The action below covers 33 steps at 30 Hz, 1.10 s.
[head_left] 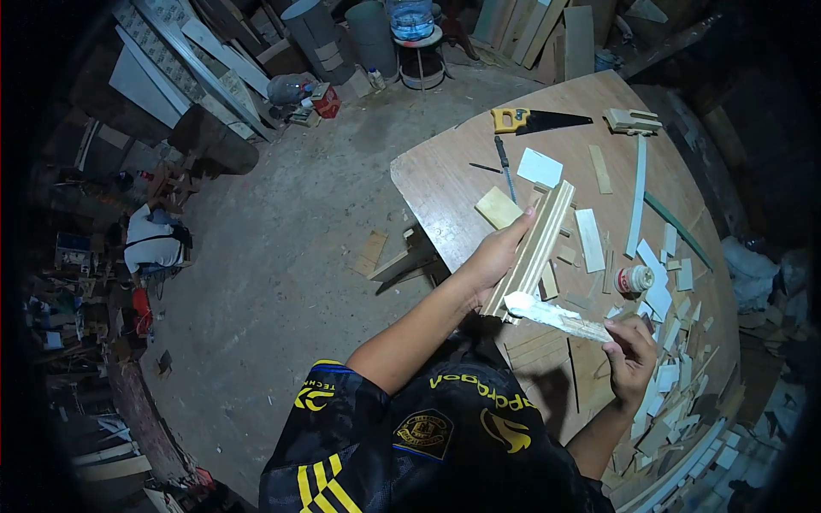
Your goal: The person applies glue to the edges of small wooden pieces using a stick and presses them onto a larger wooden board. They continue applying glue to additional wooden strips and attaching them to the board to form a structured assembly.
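Observation:
My left hand [500,256] is closed around a grooved wooden moulding [544,239], held tilted over the near side of the table. Between the thumb and fingers of my right hand [633,355] is a flat wooden stick [583,326]. White paste coats much of the stick, and its blob-covered tip overlaps the lower end of the moulding in this view. A small jar [634,279] with a whitish rim and a red label lies just beyond my right hand. Pale wood offcuts [590,240] are spread around both hands.
A yellow-handled saw [510,120] lies at the table's [445,171] far side, near a slim dark-handled tool [503,158]. Wood scraps [671,376] crowd the right edge. Another person [154,239] sits far left. A water bottle [411,19] stands on a stool at the back.

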{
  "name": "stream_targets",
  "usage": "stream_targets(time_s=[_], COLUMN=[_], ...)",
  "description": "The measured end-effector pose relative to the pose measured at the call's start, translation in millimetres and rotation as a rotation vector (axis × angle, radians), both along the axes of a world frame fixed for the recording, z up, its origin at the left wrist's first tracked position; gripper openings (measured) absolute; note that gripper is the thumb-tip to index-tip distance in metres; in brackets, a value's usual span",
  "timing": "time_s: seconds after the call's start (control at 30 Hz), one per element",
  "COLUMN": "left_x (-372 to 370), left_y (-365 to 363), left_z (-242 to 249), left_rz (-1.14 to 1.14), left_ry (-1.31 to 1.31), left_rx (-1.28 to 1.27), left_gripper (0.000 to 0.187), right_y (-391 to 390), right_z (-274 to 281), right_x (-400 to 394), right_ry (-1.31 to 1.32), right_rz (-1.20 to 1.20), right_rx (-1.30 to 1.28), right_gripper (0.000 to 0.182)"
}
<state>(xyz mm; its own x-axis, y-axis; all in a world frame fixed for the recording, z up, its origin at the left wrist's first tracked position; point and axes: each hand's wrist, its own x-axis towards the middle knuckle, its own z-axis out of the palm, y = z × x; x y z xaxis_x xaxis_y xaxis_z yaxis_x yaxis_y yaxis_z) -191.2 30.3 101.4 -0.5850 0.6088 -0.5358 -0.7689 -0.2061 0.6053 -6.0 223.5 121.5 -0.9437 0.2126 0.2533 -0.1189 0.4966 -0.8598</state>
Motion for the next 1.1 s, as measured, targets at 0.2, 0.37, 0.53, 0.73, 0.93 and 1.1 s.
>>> stream_targets(time_s=[0.2,0.37,0.53,0.73,0.93,1.1], left_x=[0,-1,1,2,3,5], left_y=[2,1,6,8,14,22], left_z=[2,3,-4,-6,-4,-3], left_rz=[-0.052,-0.092,-0.093,-0.146,-0.186,-0.249], left_ry=[0.006,0.018,-0.014,0.036,0.007,0.038], left_rx=[-0.019,-0.004,0.031,0.033,0.086,0.065], left_gripper=[0.049,0.050,0.048,0.051,0.045,0.047], right_y=[1,-1,0,-4,-7,-7], right_z=[-1,0,1,3,10,10], right_x=[13,17,22,28,34,44], right_ry=[0.008,0.049,0.038,0.023,0.037,0.035], right_rz=[-0.055,-0.060,-0.069,-0.091,-0.106,-0.178], right_rx=[0.016,0.011,-0.005,-0.030,-0.027,-0.004], right_gripper=[0.029,0.030,0.031,0.031,0.030,0.031])
